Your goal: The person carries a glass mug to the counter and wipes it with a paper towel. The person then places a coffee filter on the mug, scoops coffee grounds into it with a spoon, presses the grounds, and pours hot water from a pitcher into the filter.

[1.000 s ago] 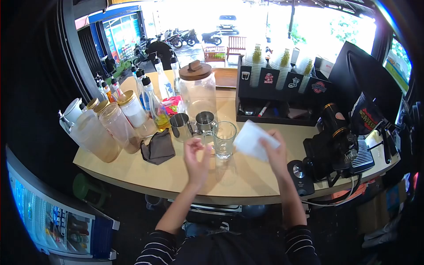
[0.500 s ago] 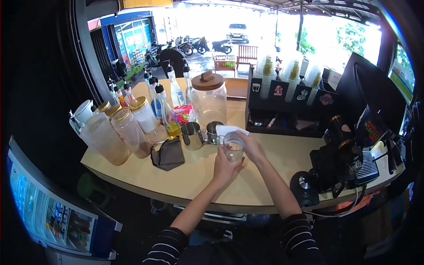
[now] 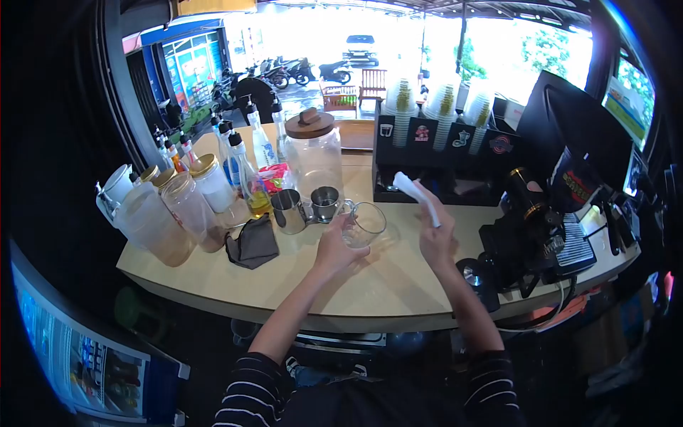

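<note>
One glass mug [image 3: 367, 225], long axis aslant, mouth up-right.

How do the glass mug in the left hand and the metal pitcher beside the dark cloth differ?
The glass mug is see-through; the metal pitcher is opaque and shiny. The glass mug is tilted, while the metal pitcher stands upright. The left hand holds the glass mug; the metal pitcher rests on the counter, untouched. Both have a handle and an open top.
</note>
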A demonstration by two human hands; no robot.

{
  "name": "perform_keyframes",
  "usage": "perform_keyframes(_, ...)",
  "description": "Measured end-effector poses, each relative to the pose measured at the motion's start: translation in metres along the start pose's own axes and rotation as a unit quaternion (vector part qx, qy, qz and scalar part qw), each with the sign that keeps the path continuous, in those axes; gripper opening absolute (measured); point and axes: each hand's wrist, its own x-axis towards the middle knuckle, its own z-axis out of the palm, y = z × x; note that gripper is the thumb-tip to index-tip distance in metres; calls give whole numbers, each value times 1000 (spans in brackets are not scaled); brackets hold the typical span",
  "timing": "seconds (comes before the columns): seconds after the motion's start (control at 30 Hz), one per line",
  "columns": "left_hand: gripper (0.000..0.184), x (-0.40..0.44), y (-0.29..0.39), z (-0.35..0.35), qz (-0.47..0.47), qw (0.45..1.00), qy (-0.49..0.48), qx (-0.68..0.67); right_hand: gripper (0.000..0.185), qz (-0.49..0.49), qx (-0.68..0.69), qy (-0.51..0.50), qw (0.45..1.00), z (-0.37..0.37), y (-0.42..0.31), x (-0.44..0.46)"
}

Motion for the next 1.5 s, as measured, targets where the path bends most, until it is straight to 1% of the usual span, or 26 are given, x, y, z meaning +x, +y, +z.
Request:
perform_keyframes(0.03, 69, -1, 5, -3, 5, 1000, -6, 0, 30, -177, -129, -37, 975, -3, -2, 1)
perform_keyframes(0.07, 72, -2, 11, -5, 29, 998, -42, 32, 47, -222, -155, -140, 952, -10, 2, -2)
perform_keyframes(0.1, 74, -3, 16, -8, 52, 994, -76, 64, 47, -222, -157, -136, 952, -13, 6, -5)
perform_keyframes(0.17, 74, -5, 28, -12, 97, 987, -71, 109, 56, -319, -246, -360, 842, -17, 13, -11)
perform_keyframes(0.23, 74, -7, 36, -14, 135, 977, -63, 154, 63, -301, -294, -370, 828, -22, 5, -20)
perform_keyframes(0.33, 74, -5, 41, -11, 142, 974, -62, 163, 56, -203, -295, -385, 851, -25, -3, -22)
perform_keyframes(0.4, 71, -3, 39, -6, 177, 957, -27, 229, 46, 60, -96, -423, 899, -25, -5, -16)
perform_keyframes(0.43, 71, -2, 39, -4, 178, 957, -29, 227, 46, 63, -97, -422, 899, -23, -11, -14)
perform_keyframes(0.5, 72, -1, 40, 1, 225, 942, -21, 250, 38, 269, 6, -363, 892, -17, -25, -11)
perform_keyframes(0.53, 72, -1, 41, 2, 226, 941, -23, 250, 38, 270, 6, -361, 893, -17, -23, -12)
perform_keyframes(0.6, 73, -2, 42, 4, 217, 943, -19, 252, 35, 378, 253, -259, 852, -17, -16, -12)
perform_keyframes(0.83, 72, -4, 38, -1, 172, 958, -17, 230, 36, 460, 425, -113, 772, -31, -23, -14)
perform_keyframes(0.87, 71, -2, 38, -1, 184, 951, -25, 246, 36, 332, 344, -79, 875, -28, -28, -12)
perform_keyframes(0.93, 70, -4, 44, -2, 195, 944, -36, 264, 39, 76, 104, -52, 990, -21, -38, -7)
perform_keyframes(0.97, 68, -5, 50, 0, 191, 947, -44, 254, 39, 77, 104, -51, 990, -17, -33, -11)
perform_keyframes(1.0, 66, -6, 54, 0, 188, 950, -52, 245, 44, -50, -51, -151, 986, -11, -30, -14)
perform_keyframes(1.03, 66, -4, 52, 1, 189, 949, -52, 246, 49, -175, -204, -243, 932, -6, -30, -17)
perform_keyframes(1.07, 65, -2, 48, 2, 200, 950, -42, 235, 62, -250, -271, -246, 896, -4, -33, -23)
perform_keyframes(1.13, 63, 0, 56, -3, 210, 951, -28, 224, 66, -286, -278, -256, 881, -9, -28, -25)
perform_keyframes(1.2, 61, -3, 64, -12, 137, 967, -101, 191, 69, -323, -279, -268, 864, -13, -20, -30)
perform_keyframes(1.27, 64, 1, 48, -11, 101, 986, -87, 102, 74, -425, -285, -326, 795, -21, -13, -37)
perform_keyframes(1.37, 68, 5, 43, -20, 61, 996, -56, -10, 66, -325, -258, -354, 838, -39, 2, -39)
perform_keyframes(1.4, 72, 4, 38, -25, 49, 995, -81, -26, 50, -140, -274, -327, 894, -44, -3, -44)
perform_keyframes(1.43, 76, 5, 35, -28, 38, 993, -104, -40, 50, -142, -273, -327, 894, -42, -3, -40)
perform_keyframes(1.47, 76, 4, 33, -29, 39, 993, -101, -38, 42, -77, -135, -168, 974, -39, -2, -36)
perform_keyframes(1.5, 78, 1, 32, -29, 41, 990, -114, -73, 35, -5, 11, 0, 1000, -37, -2, -31)
